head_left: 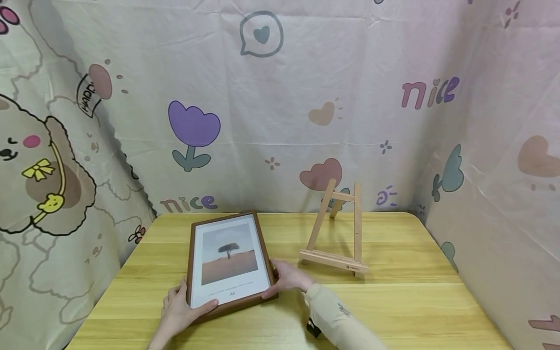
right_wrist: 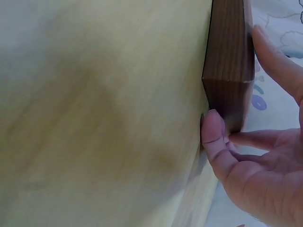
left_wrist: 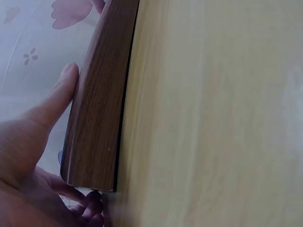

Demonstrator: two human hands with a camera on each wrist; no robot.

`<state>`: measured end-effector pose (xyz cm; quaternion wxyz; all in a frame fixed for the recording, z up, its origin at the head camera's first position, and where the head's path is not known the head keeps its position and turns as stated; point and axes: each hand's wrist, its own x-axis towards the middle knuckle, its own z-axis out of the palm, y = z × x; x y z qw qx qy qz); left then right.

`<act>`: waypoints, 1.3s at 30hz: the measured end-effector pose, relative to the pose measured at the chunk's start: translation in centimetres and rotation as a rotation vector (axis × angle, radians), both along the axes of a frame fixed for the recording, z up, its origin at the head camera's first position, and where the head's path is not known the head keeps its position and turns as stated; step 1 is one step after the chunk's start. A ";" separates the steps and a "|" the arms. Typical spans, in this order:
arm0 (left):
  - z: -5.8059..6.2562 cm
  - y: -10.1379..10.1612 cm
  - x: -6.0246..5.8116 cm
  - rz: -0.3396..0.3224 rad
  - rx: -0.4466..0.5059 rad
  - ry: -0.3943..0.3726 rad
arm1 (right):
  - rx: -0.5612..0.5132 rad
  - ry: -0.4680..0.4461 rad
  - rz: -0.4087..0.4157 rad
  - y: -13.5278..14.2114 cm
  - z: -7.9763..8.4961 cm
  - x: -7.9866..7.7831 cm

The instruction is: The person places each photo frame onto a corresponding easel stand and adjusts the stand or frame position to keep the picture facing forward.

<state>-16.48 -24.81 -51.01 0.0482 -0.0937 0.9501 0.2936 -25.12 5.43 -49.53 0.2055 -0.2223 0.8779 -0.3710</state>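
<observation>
Left grip and right grip clasp the picture frame, thumbs at 2 near corners.

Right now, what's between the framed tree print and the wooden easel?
Head view: the right hand, gripping the framed tree print, then bare tabletop up to the wooden easel.

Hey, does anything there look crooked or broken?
Nothing visible looks broken. A bit askew, though: the framed tree print is angled against the back edge of the table, and the wooden easel is turned the other way, so they don't line up.
</observation>
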 end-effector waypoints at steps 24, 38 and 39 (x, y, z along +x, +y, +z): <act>-0.3 -1.7 0.1 -0.051 0.202 -0.057 | 0.015 -0.027 -0.020 -0.2 -0.5 -0.4; -0.6 -1.8 0.3 -0.043 0.260 -0.051 | 0.014 -0.039 -0.054 0.0 -0.7 -0.2; -0.6 -1.8 0.3 -0.044 0.262 -0.049 | 0.018 -0.039 -0.056 0.0 -0.6 -0.2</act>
